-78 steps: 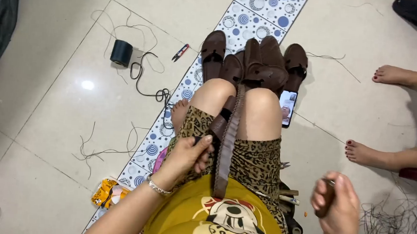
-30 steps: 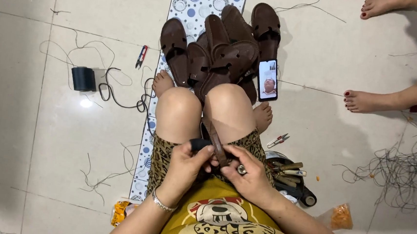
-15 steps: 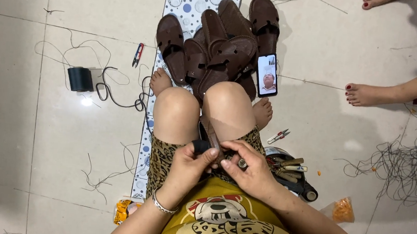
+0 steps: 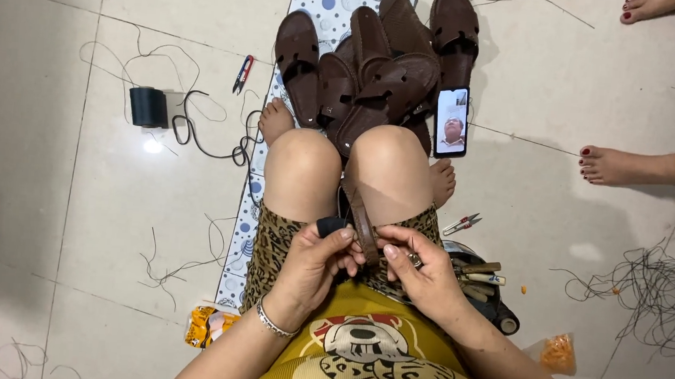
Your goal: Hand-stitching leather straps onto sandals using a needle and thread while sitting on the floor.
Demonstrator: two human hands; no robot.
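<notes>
Holding a brown leather strap (image 4: 361, 219) over the lap, both hands work at its near end. Left hand (image 4: 312, 265) pinches the strap from the left, fingers closed on it, with a small black block (image 4: 330, 226) just above the knuckles. Right hand (image 4: 418, 276) pinches the same end from the right; a small metal piece shows at its fingertips, too small to identify. Strap runs up between the knees (image 4: 339, 162) and lies tilted slightly left.

Step judged: stitching or fitting the strap end. Next move likely calls for a steady pinch with the left while the right drives or pulls through the leather; fine control, little travel.

Edges and room: knees flank the strap closely, so sideways play is tight. Pile of brown sandals (image 4: 377, 70) and a phone (image 4: 451, 121) sit just past the knees. Hand tools (image 4: 478, 271) lie just beside the right thigh. Black thread spool (image 4: 147, 106) and red snips (image 4: 243, 74) are well apart on the tiled floor (image 4: 58, 217); another person's bare foot (image 4: 612, 165) rests off to the right.
</notes>
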